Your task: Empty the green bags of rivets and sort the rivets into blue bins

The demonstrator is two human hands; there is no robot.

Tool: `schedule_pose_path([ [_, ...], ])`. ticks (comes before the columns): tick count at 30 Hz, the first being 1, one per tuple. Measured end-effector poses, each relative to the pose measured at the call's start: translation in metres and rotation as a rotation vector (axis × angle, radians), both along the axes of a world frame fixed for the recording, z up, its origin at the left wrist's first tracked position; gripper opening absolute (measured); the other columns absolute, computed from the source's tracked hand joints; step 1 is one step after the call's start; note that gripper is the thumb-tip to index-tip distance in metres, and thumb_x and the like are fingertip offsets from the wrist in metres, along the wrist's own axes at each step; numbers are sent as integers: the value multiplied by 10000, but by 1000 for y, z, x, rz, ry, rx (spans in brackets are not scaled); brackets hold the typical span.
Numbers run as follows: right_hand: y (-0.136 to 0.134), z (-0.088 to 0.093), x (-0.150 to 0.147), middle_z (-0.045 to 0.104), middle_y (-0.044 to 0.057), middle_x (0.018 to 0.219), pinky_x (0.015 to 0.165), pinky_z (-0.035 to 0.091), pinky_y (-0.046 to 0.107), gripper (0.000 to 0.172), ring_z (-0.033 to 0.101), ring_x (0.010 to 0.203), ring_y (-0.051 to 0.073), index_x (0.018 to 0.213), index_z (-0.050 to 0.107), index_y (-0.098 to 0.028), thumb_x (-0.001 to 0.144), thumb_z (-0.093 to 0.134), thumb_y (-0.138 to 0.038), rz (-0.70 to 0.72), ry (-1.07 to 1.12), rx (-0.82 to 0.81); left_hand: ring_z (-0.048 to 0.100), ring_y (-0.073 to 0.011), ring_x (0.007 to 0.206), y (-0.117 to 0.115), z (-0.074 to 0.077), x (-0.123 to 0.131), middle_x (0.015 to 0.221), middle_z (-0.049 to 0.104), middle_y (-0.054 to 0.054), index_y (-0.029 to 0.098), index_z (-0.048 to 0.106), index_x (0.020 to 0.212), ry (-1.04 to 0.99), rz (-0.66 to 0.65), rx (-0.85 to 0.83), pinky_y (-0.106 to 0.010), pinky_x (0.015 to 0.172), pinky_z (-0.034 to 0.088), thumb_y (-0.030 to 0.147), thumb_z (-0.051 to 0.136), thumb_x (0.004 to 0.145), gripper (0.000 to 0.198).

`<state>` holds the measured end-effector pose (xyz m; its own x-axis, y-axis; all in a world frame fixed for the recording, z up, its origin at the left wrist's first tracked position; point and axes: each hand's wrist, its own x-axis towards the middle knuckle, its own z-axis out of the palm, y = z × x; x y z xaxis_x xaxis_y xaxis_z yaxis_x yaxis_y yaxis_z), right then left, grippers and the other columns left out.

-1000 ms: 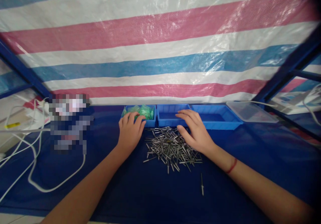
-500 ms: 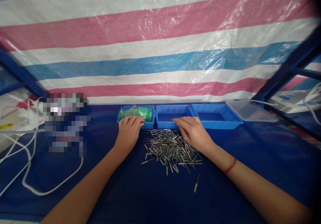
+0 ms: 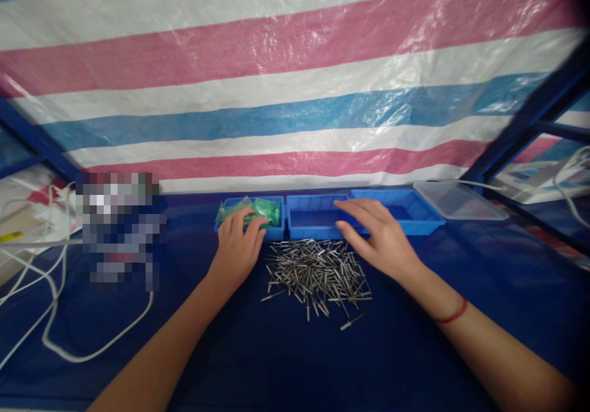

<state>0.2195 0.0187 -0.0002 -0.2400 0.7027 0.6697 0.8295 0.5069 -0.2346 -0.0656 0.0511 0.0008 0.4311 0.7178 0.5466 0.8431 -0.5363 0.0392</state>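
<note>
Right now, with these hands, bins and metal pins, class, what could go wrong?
The right hand is close to the metal pins; a sweep might scatter them.
One loose pin lies apart and could be brushed away.
The left hand has its fingers over green packets in a blue bin; a snag might pull one out.

Left bin (image 3: 275,233): left end of the row on the tabletop (image 3: 286,363); packets (image 3: 267,210) inside, left hand (image 3: 238,245) at its front.
Middle bin (image 3: 313,229): between left bin and right bin (image 3: 421,225).
Rivet pile (image 3: 318,277): before the middle bin, between left hand and right hand (image 3: 385,240).
Right hand: in front of where middle bin and right bin meet.
Lone rivet (image 3: 351,322): just before the rivet pile, toward its right.
Lid (image 3: 461,201): right of the right bin.
Cables (image 3: 80,360): tabletop's left side.
Tarp (image 3: 276,110): behind the row.
</note>
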Motion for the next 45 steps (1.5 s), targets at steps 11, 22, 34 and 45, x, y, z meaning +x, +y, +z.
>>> schedule_pose_path([
  [11, 2, 2, 45, 733, 59, 904, 737, 494, 339, 276, 680, 804, 236, 926, 682, -203, 898, 419, -281, -198, -74, -285, 388, -269, 1241, -28, 8, 15, 1271, 438, -130, 175, 576, 1158, 20, -332, -120, -448, 1073, 333, 175, 414, 936, 275],
  [22, 0, 9, 44, 725, 33, 838, 704, 475, 306, 237, 658, 744, 198, 796, 677, -200, 857, 448, -208, -168, -68, -270, 408, -260, 1227, -32, 4, 19, 1245, 484, -112, 192, 591, 1119, -11, -421, -218, -452, 1054, 367, 190, 436, 937, 239],
  [34, -36, 37, 5, 599, -15, 716, 570, 412, 229, 113, 537, 630, 102, 764, 606, -194, 741, 571, -90, 406, -70, -579, 343, -361, 1306, -52, -5, 29, 1385, 445, -129, 230, 471, 1311, 131, -583, -322, -616, 1044, 315, 592, 597, 781, 654],
  [45, -41, 9, -35, 628, 51, 949, 790, 439, 349, 137, 558, 874, 190, 974, 649, -211, 870, 586, -274, 353, -152, -425, 442, -290, 1221, -52, -2, 35, 1173, 584, -110, 152, 577, 1095, -20, -456, -292, -504, 1048, 394, 333, 614, 843, 312],
])
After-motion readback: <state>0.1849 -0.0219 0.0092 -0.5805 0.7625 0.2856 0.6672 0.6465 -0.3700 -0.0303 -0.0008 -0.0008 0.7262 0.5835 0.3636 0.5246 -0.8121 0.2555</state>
